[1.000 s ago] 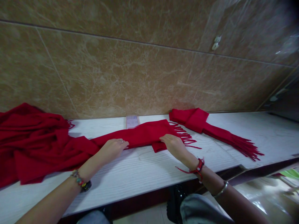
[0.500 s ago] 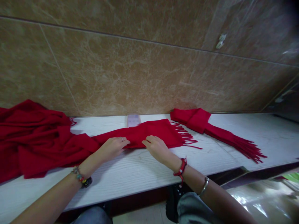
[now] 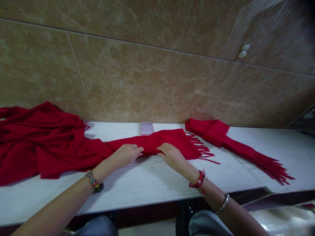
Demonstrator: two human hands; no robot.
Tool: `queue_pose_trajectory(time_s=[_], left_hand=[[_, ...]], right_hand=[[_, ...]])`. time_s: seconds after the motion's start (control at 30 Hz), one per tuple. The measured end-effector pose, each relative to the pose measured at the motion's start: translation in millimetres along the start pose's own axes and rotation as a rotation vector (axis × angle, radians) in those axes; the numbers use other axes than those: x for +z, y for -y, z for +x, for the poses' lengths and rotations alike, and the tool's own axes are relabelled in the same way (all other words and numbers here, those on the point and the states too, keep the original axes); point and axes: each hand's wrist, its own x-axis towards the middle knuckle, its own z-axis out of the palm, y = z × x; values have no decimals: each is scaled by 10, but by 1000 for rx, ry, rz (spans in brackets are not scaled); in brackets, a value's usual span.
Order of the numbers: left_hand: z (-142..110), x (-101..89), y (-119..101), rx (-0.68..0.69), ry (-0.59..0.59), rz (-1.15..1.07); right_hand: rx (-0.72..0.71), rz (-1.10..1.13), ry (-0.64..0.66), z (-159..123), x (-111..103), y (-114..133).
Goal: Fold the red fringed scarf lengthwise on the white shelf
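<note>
A red fringed scarf point(image 3: 169, 139) lies in a narrow folded strip, its fringe pointing right. Its left part runs into a loose, rumpled heap of red cloth point(image 3: 61, 141). My left hand point(image 3: 126, 154) grips the strip's near edge, fingers bent over the cloth and partly hidden. A short way to the right, my right hand point(image 3: 171, 155) pinches the same edge with thumb and fingers. Between the two hands the edge stays in view, resting low over the white surface.
The white wood-grain bench point(image 3: 152, 183) backs onto a brown marbled wall point(image 3: 147, 75). Behind the strip lies a small pale card point(image 3: 146, 128). A second red scarf point(image 3: 209, 129), folded and knotted-looking with fringe, lies at the right. My knees show below the front edge.
The whole view has shifted, so everything sits slightly farther right. Both hands keep nearly the same places on the scarf's near edge.
</note>
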Motion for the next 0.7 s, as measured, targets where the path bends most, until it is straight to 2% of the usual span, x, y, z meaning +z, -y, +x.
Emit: queue_pose_trajectory(time_s=[0.13,0.23,0.4,0.57,0.7], left_hand=[[13,6,-16,-27,37,-5],[26,-9,-38,-67,60,-25],[24,-42,-59,-24,15,-142],[8,-51,-45,-55,-37,-259],[4,-38,-24,-63,-3,-264]], right_hand=[[-55,-47,1,76,-2,198],[-36,-75,21,108,45,268],[14,-24,-17,89,114,209],[-7,8,-34,51,125,177],[-14,28,-49,45,144,217]])
